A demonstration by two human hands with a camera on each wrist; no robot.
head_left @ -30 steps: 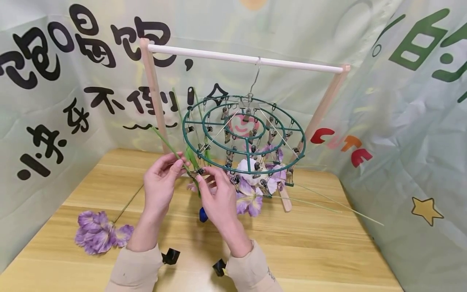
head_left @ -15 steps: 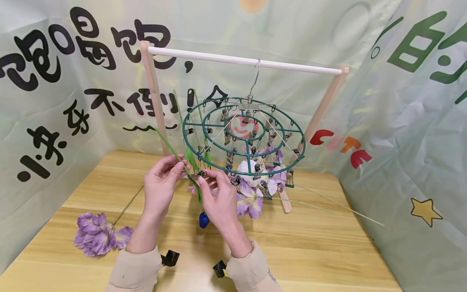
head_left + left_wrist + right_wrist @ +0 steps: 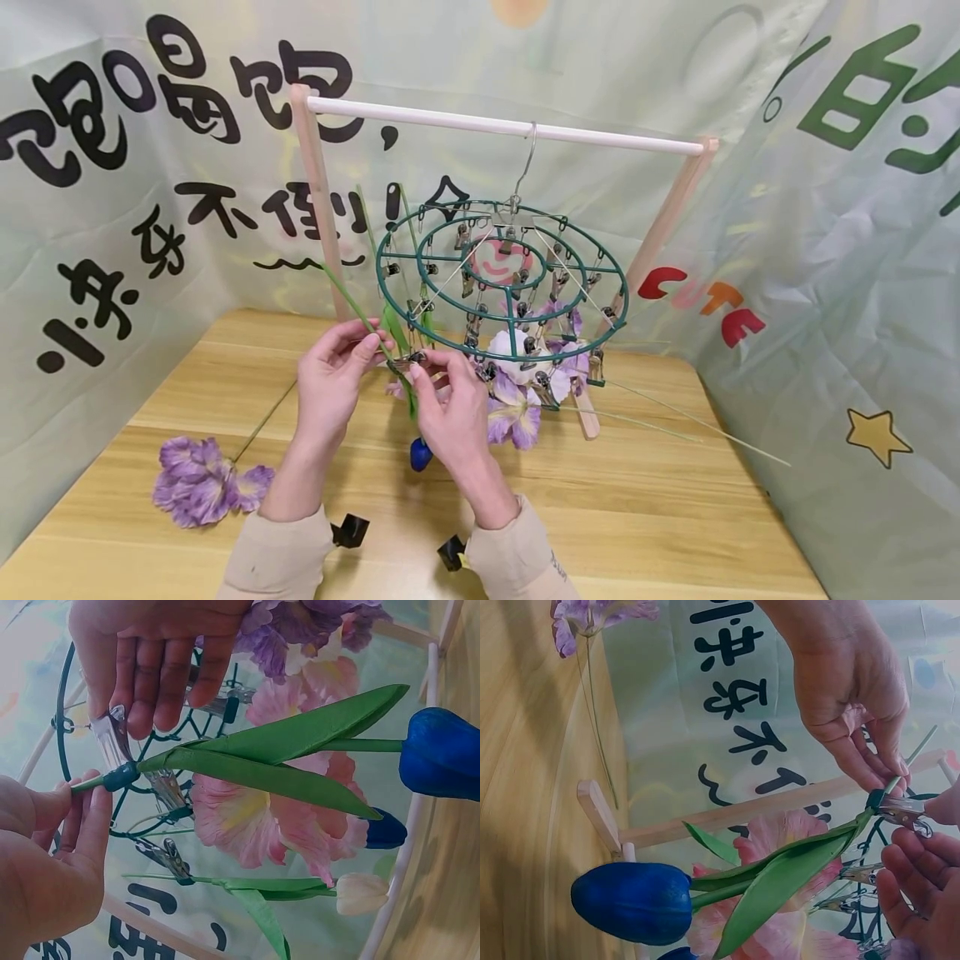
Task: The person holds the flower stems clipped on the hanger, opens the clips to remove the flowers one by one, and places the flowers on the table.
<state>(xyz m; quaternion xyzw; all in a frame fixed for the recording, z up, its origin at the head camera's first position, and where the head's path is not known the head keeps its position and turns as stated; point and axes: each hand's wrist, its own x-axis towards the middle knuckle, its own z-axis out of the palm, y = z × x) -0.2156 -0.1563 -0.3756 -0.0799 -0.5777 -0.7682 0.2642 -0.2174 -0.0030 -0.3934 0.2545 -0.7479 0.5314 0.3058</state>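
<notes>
My left hand (image 3: pixel 337 375) pinches the green stem of a blue artificial tulip (image 3: pixel 634 904) between thumb and fingers. The flower hangs head down, its leaves (image 3: pixel 300 727) below the pinch. A metal clip (image 3: pixel 112 746) with green-coated tips sits across the stem right beside my left fingertips. My right hand (image 3: pixel 453 404) holds the clip's handle end with thumb and finger; its other fingers extend alongside in the left wrist view. The clip belongs to a round green hanger (image 3: pixel 512 321), at its near left rim.
The hanger hooks over a white rod (image 3: pixel 450 121) on a wooden frame. Other clips hold a white tulip (image 3: pixel 362 893), pink flowers (image 3: pixel 232 817) and purple flowers (image 3: pixel 513 412). A loose purple flower (image 3: pixel 195 483) lies on the table (image 3: pixel 637 517) at left.
The blue tulip has dropped slightly, its head showing more below my right hand. Both hands stay almost in place at the stem and clip.
</notes>
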